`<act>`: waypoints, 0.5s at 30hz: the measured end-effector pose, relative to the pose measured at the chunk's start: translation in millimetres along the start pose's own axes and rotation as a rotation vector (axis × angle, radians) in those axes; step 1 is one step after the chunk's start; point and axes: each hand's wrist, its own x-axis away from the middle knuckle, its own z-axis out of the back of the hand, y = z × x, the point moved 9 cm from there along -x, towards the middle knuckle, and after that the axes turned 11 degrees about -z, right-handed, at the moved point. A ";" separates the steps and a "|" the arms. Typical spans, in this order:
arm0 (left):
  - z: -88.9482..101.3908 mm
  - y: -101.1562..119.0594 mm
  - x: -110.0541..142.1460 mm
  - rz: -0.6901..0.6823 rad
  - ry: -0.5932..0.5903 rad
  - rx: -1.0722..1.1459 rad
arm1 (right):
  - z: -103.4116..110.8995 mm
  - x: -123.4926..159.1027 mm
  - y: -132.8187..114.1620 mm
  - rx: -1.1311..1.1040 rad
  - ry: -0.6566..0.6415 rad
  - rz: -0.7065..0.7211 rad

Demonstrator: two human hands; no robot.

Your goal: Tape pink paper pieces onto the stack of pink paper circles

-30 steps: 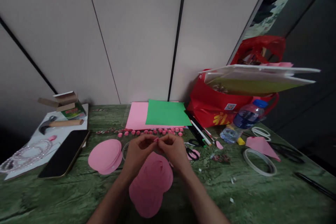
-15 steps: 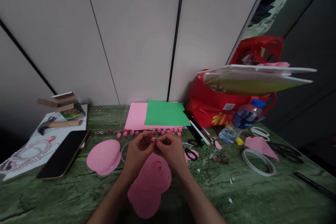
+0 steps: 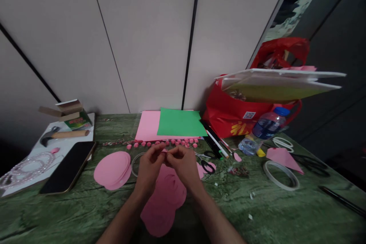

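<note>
Between the fingertips of both hands is a small pink paper roll [image 3: 164, 151], mostly covered by the fingers. My left hand [image 3: 151, 162] pinches it from the left, and my right hand [image 3: 182, 162] is closed on it from the right. Below the hands lie pink paper pieces cut in spirals [image 3: 161, 202], overlapping on the table. A stack of pink paper circles [image 3: 112, 169] sits left of my left hand. Just beyond the fingers runs a row of small rolled pink paper pieces [image 3: 148, 144]. Black-handled scissors [image 3: 208, 167] lie right of my right hand.
Green and pink sheets [image 3: 183, 122] lie against the wall. At left are a phone [image 3: 68, 167], a hammer [image 3: 68, 134] and an opened box [image 3: 76, 119]. A red bag [image 3: 225, 112], a water bottle [image 3: 265, 129] and a tape roll [image 3: 281, 175] stand or lie at right.
Both hands have shifted slightly and drawn closer around the small pink roll, which shows less now. The other things on the table stay in place.
</note>
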 end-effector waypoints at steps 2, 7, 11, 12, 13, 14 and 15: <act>-2.0 -2.3 0.3 0.024 -0.006 0.020 | 0.0 -2.5 7.0 -0.097 -0.015 -0.064; -5.3 0.8 0.6 0.027 -0.014 0.044 | 1.5 -5.5 11.5 -0.188 -0.017 -0.112; -3.8 5.1 0.9 0.008 -0.007 0.008 | 0.6 -5.1 9.0 -0.136 -0.029 -0.091; -3.0 5.6 0.9 0.003 -0.004 -0.006 | 0.2 -4.5 7.0 -0.097 -0.029 -0.069; -2.2 5.7 1.0 -0.001 -0.001 -0.018 | 0.2 -3.4 4.2 -0.045 -0.022 -0.038; -1.3 5.6 1.0 -0.005 0.005 -0.026 | 0.3 -2.0 0.6 0.015 -0.009 -0.002; -0.3 5.5 1.1 -0.010 0.013 -0.031 | 0.7 -0.3 -3.2 0.074 0.010 0.035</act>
